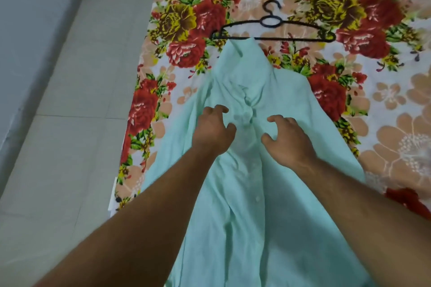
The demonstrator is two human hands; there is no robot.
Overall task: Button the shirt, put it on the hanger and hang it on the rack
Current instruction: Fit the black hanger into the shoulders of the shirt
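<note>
Buttoning our shirt [247, 228].
Our left hand [214, 129] and right hand [290, 141], loose and empty, flank its buttons [257, 198]; hanger [279, 38] ready at twelve o'clock.

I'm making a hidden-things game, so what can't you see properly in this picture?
Head view only:
- The rack is not in the frame.
- The shirt has its hem cut off by the bottom edge.
- The hanger has part of its bar hidden behind the collar.
- Top buttons: bunched, blurry cloth between the left hand and right hand hides whether they are fastened.
</note>
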